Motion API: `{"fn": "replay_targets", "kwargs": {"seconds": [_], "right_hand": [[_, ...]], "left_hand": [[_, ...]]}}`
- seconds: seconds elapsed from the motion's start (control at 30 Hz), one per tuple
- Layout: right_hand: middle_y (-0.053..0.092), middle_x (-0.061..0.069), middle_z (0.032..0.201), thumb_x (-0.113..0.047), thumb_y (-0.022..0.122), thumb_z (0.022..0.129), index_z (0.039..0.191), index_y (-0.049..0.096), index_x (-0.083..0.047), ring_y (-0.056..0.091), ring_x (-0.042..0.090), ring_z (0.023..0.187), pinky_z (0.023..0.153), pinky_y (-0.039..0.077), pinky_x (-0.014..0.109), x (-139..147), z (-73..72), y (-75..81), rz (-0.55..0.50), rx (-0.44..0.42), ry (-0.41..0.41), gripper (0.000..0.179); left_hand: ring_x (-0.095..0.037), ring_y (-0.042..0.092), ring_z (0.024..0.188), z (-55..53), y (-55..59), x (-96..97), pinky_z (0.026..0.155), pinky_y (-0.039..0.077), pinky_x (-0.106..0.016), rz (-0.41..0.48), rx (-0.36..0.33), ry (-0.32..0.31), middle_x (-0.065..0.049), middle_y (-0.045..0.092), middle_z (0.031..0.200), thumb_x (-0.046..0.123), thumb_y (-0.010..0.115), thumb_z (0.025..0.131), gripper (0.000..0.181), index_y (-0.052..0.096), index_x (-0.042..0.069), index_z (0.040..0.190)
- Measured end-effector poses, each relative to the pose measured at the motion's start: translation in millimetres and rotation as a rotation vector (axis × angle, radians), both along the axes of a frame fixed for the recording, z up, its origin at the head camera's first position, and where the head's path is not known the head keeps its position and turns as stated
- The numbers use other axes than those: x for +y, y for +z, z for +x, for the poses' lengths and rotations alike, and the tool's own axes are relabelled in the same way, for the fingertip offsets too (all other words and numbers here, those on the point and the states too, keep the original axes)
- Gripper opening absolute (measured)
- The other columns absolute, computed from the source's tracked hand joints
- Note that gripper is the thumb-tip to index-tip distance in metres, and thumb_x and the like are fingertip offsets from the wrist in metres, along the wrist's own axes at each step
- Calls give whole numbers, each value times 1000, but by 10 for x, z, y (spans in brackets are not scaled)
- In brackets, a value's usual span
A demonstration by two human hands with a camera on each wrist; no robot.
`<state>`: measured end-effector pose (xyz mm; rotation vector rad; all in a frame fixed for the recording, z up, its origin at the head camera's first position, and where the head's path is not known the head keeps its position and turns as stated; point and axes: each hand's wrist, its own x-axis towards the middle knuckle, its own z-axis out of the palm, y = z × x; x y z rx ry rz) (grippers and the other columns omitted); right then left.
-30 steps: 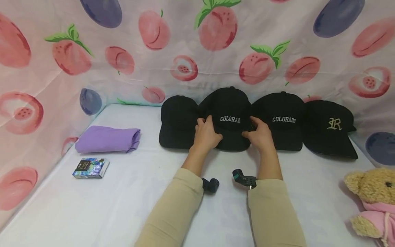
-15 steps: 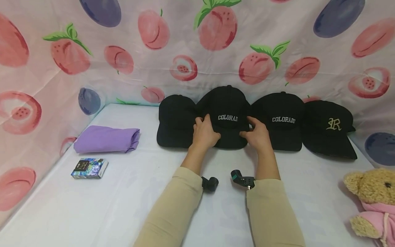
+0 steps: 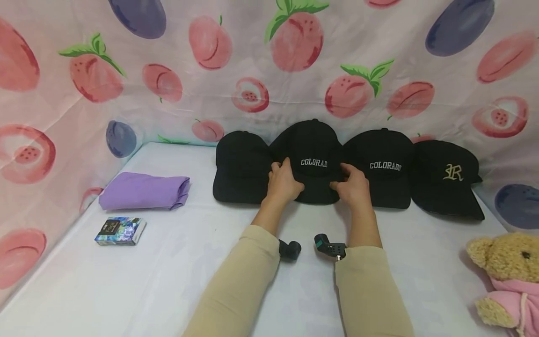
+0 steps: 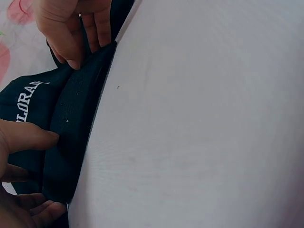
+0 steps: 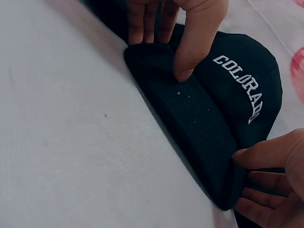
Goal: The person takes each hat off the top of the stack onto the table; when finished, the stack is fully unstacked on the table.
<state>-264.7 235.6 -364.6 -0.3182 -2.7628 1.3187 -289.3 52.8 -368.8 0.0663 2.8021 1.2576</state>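
Both hands are on the brim of a black baseball cap [image 3: 316,142] with white "COLORADO" lettering, second from the left in a row of black caps. My left hand [image 3: 281,183] pinches the brim's left side, thumb on top. On the brim's right side my right hand [image 3: 353,186] does the same; in the right wrist view its thumb [image 5: 244,156] presses the upper face with the fingers at the edge. A plain black cap [image 3: 241,161] overlaps on the left. To the right stand another COLORADO cap [image 3: 381,152] and a cap with a gold letter emblem [image 3: 442,157].
On the left of the white table [image 3: 202,281] lie a folded purple cloth [image 3: 143,190] and a small blue patterned box [image 3: 121,230]. A teddy bear in pink [image 3: 509,281] sits at the right edge. Behind the caps rises a fruit-print curtain [image 3: 202,89].
The hands and the held cap shift slightly left, then back right, staying on the brim. The other objects keep their places; the whole view drifts a little.
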Motion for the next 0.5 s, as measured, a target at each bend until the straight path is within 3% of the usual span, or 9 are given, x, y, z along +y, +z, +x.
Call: {"fn": "replay_targets", "kwargs": {"seconds": [0.5], "right_hand": [[43,25,159,-6,67,94,159,38,-2,42,43,147,121,35,54,14,-19,-26,48,-1,-45,71]], "left_hand": [[-40,38,146,-43,16,32,119,39,-46,-5,-10,-17,-20,33,162,13,77,90,88,29,12,164]]}}
